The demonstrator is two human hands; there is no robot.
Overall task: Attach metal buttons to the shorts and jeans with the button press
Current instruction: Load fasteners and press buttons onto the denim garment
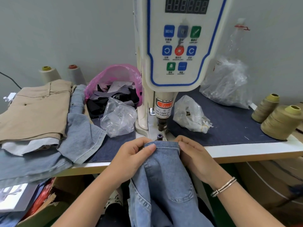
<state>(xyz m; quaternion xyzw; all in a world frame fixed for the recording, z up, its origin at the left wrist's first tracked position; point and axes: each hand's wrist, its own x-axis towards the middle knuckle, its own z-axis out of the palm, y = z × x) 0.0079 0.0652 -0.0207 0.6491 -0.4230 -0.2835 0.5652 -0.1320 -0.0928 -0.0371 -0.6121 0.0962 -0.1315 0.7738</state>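
A pair of jeans (162,169) is held at its waistband by the left hand (131,154) and right hand (193,153), just before the button press (164,112). No button is seen there yet. Shorts (32,108) and other denim are stacked aside on the worktop (246,153), seemingly finished.

You get bright, even, soft-shadowed light; around your fingers (148,147) it is sharp, while far edges bend and blur.
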